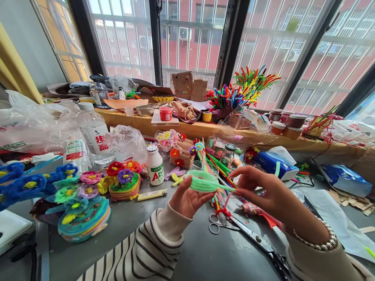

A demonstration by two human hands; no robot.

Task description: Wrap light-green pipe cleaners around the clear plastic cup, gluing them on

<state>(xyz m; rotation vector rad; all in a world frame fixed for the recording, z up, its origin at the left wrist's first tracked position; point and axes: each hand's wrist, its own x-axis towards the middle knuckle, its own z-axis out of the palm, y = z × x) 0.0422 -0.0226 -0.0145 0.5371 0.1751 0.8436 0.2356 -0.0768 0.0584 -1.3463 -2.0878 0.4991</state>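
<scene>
My left hand (187,199) pinches a flat coil of light green pipe cleaner (202,182) above the grey table (205,253). My right hand (260,191) pinches the loose green end of the same coil at its right side. Both hands hover over the table, just in front of a spread of loose coloured pipe cleaners (215,166). Scissors (234,230) with a red-tied handle lie on the table right under my right wrist. A striped sleeve covers my left forearm and a bead bracelet (319,242) circles my right wrist.
Stacks of finished coiled discs with pipe-cleaner flowers (84,203) sit at the left. A small white bottle (154,164), a yellow lighter (152,194), water bottles (95,134), a tissue pack (275,164) and a shelf with pipe-cleaner bundles (243,91) crowd the far side.
</scene>
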